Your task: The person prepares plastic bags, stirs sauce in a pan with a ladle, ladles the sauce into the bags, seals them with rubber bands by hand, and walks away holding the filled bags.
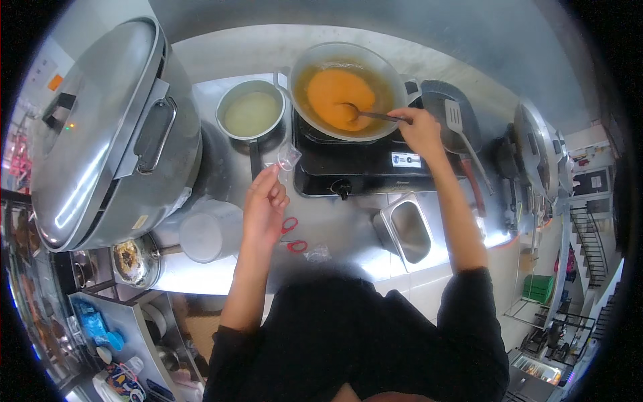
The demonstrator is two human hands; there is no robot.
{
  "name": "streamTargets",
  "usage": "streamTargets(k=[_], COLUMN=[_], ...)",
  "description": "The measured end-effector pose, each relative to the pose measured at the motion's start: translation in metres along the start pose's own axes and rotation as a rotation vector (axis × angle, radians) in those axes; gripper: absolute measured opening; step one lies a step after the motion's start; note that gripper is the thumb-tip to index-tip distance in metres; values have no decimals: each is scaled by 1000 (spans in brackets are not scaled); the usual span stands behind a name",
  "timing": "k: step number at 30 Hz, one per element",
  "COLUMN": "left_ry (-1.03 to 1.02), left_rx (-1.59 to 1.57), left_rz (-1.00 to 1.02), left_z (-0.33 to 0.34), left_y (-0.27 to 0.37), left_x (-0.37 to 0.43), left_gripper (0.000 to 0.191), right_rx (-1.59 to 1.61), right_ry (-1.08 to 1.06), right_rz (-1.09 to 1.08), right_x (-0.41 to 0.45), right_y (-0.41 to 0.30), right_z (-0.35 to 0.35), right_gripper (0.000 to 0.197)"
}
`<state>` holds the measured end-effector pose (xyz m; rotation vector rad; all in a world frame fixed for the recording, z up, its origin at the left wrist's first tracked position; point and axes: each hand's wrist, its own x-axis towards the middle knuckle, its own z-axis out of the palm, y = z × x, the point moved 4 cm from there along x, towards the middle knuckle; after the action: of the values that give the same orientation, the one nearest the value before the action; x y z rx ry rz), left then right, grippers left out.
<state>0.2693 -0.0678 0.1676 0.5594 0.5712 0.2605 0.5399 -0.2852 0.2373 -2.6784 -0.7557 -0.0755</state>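
Observation:
My right hand (423, 134) grips the handle of a dark spoon (379, 116), whose bowl dips into an orange sauce (337, 95) with oil around it. The sauce sits in a wide metal wok (314, 131) on a black portable gas stove (321, 176). Between the fingertips of my left hand (265, 206) is a small clear plastic bag or cup (289, 157); its exact kind is unclear. Beyond that hand stands a saucepan (219, 119) of pale, cloudy liquid (252, 114). Red-handled scissors (296, 245) lie by my left wrist, partly hidden, near a crumpled clear wrapper (317, 254).
A huge lidded metal pot (173, 135) fills the left side, with a translucent plastic container (206, 232) beside it. A steel pan insert (389, 233) sits at the counter's front edge. Right of the stove, a slotted turner (454, 118) rests across a dark frying pan (437, 93).

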Motion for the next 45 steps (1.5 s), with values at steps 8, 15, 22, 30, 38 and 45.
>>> streamTargets(k=[8, 15, 22, 30, 38, 45], left_ry=[-12, -55, -45, -12, 19, 5], left_rx=[15, 41, -46, -23, 115, 107], left_rz=[65, -20, -110, -75, 41, 38], left_z=[12, 40, 89, 127, 144, 155], left_y=[18, 18, 6, -18, -33, -41], left_x=[10, 28, 58, 82, 90, 93], left_gripper=[17, 12, 16, 14, 17, 14], right_rx=[432, 616, 618, 509, 364, 287], right_ry=[-177, -108, -103, -55, -63, -96], right_rz=[52, 147, 111, -7, -139, -188], right_x=[0, -3, 2, 14, 36, 46], right_y=[9, 19, 21, 14, 18, -2], right_z=[5, -11, -43, -83, -100, -114], right_gripper=[29, 27, 28, 27, 28, 28])
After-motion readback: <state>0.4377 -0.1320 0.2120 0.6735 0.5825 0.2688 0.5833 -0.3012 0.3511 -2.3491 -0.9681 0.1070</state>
